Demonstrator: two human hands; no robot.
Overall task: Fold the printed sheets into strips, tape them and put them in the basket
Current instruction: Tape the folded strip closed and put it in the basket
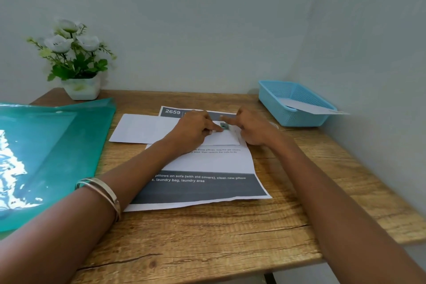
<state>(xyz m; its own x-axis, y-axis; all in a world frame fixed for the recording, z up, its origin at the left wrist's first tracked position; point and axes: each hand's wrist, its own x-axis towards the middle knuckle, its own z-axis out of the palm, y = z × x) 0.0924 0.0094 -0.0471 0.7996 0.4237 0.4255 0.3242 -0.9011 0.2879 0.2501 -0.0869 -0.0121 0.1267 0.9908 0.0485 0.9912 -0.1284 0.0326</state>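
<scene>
A folded white strip (147,128) lies crosswise atop a flat printed sheet (207,163) on the table; another strip (309,106) rests tilted in the blue basket (272,99).

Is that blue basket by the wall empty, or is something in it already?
Not empty. The blue basket already holds one folded white strip, lying slanted with its end poking over the right rim.

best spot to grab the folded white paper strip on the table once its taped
Probably the bare left end of the folded white paper strip, taken from the left. It lies flat across the printed sheet, with both the left hand and right hand pressing its right part around the small green piece. That end overhangs onto the wooden table, so fingers could pinch its edge.
</scene>
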